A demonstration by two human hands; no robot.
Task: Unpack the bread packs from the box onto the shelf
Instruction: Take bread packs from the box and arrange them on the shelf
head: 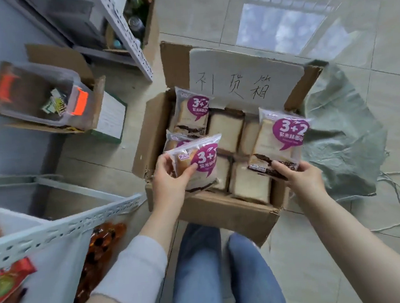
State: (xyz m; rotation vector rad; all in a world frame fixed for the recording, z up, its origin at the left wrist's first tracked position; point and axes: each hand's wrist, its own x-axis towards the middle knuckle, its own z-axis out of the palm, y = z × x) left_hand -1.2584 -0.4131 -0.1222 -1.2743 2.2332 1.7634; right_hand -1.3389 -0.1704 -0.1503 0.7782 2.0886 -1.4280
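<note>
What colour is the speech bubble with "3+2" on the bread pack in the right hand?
Purple with white lettering, on the bread pack in the right hand; the head view shows it.

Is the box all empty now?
No, the box has more bread packs inside, under the packs each hand is holding.

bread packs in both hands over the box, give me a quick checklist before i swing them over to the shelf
1. Left hand grip on its bread pack: ok, thumb and fingers pinch the near left end.
2. Right hand grip on its bread pack: ok, though it holds only the bottom edge, so the pack may flop.
3. Both packs lifted clear of the cardboard box: ok, they sit above the packs lying inside.
4. Wrappers intact: cannot tell, the picture is blurred.
5. Free space on the shelf: cannot tell, only its near rail and some red and orange snack bags show.
6. Path leftwards to the shelf: ok, nothing stands between.
</note>
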